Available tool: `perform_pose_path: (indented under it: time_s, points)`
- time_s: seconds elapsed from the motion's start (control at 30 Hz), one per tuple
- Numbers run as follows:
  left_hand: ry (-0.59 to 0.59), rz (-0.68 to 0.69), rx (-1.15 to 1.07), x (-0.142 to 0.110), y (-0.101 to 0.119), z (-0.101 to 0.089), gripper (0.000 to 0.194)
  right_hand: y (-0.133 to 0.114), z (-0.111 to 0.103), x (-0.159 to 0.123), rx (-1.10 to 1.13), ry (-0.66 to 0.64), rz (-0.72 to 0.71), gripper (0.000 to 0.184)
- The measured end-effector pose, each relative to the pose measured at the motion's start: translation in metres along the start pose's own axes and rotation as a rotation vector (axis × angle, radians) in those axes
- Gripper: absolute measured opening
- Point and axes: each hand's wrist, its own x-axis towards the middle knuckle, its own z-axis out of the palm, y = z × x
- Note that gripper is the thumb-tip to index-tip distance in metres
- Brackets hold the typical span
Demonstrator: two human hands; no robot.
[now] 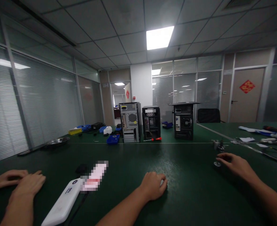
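My left hand [153,186] rests on the green tabletop with its fingers curled in. A small greyish piece shows between thumb and fingers, too little of it visible to name. Over on the right, my right hand [235,164] has thumb and fingers drawn together at the edge of a small round metal part [217,164] low over the table. Just beyond those fingertips stand several small metal parts [215,144], one of them dark and upright [221,146].
Another person's hands [26,183] lie at the left, beside a white power bank [64,201]. Three computer cases [130,122] stand at the back, with a red screwdriver [156,139], a blue bin [113,139] and a metal bowl [58,142]. Papers [249,129] and cables lie far right.
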Motion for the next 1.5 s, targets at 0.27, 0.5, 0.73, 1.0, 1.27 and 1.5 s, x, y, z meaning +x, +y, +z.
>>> perform_pose_path:
  time_s: [0.27,0.5,0.73,1.0,1.27,1.5]
  points:
    - [-0.02,0.015,-0.019,0.004,-0.001,0.002,0.038,-0.005,0.0,-0.009,0.021,-0.073,0.083,0.053]
    - [-0.019,0.033,-0.02,0.005,-0.001,0.001,0.036,-0.017,0.001,-0.012,-0.002,-0.128,-0.027,0.042]
    - [-0.031,0.01,-0.021,0.003,0.001,-0.003,0.034,-0.018,0.003,-0.014,0.019,-0.103,-0.005,0.041]
    - [-0.021,0.027,-0.038,0.003,-0.001,-0.002,0.037,-0.014,0.004,-0.014,0.021,-0.112,0.023,0.043]
    - [-0.011,0.041,-0.043,0.004,-0.003,0.001,0.037,-0.011,0.003,-0.013,0.036,-0.122,0.062,0.045]
    - [-0.012,0.029,-0.04,0.004,-0.002,0.0,0.036,-0.013,0.004,-0.013,-0.011,-0.079,0.001,0.044]
